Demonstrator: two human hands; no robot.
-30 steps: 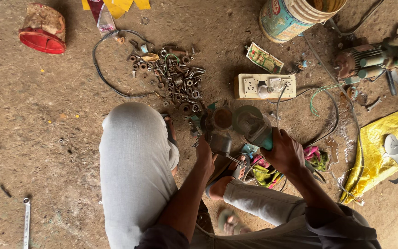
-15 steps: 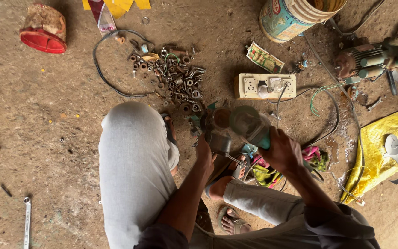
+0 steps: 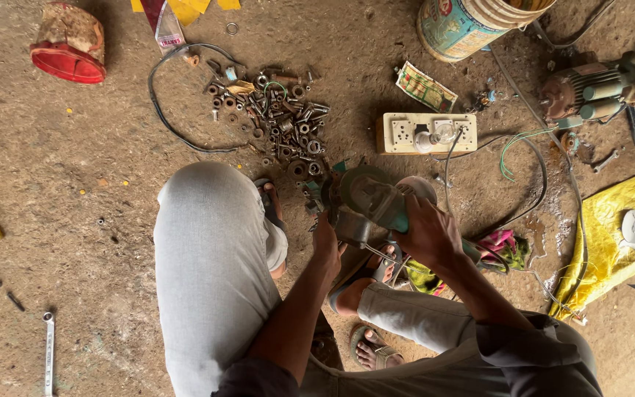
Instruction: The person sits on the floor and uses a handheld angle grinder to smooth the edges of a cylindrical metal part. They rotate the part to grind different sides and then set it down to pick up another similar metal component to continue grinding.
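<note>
Hands [image 3: 424,231] gripping teal angle grinder [image 3: 376,198]

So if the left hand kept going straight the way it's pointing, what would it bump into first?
The left hand points up the picture, so it would probably meet the grinder's metal head at its fingertips first, then the pile of nuts and bolts. Depth is hard to judge.

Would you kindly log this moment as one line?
right hand: gripping angle grinder | left hand: at its head | nuts and bolts pile ahead
</note>
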